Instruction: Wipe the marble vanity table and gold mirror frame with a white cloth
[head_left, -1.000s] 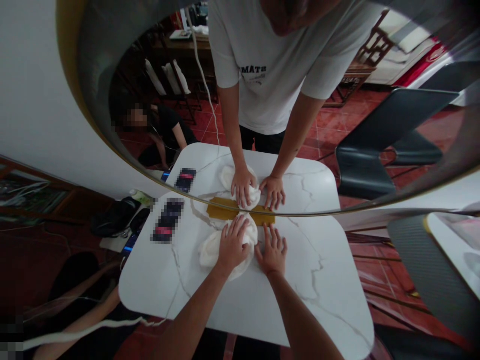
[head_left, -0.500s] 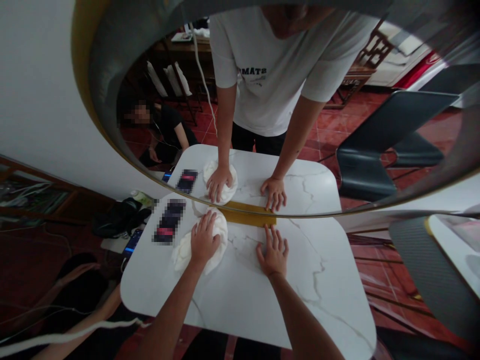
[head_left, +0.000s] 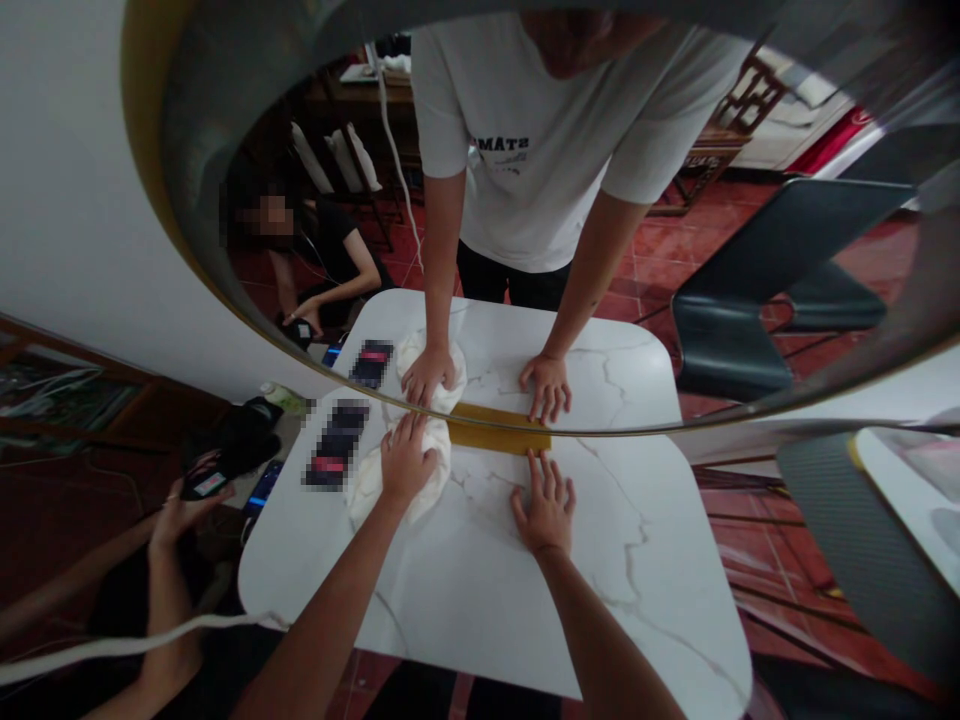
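Observation:
A white cloth (head_left: 427, 490) lies bunched on the white marbled table (head_left: 465, 590), left of the middle. My left hand (head_left: 407, 462) presses down on it, fingers bent over its far part near the mirror's lower edge. To the right, my right hand (head_left: 544, 508) rests palm down on the tabletop with fingers spread. Its fingertips reach the front of a gold-coloured strip (head_left: 499, 430) under the mirror (head_left: 517, 260). Both hands and the cloth also show as reflections. My left palm and the cloth beneath it are hidden.
A blurred dark item (head_left: 337, 445) lies at the table's left. Beside the table, another person's hand (head_left: 180, 512) holds a dark object with a label (head_left: 206, 485). A white cord (head_left: 142, 640) runs at lower left. A grey chair (head_left: 862, 540) stands right.
My left hand and the cloth have shifted slightly left, with the fingers more bent. My right hand stays put. The other person's hand has come up with the dark labelled object.

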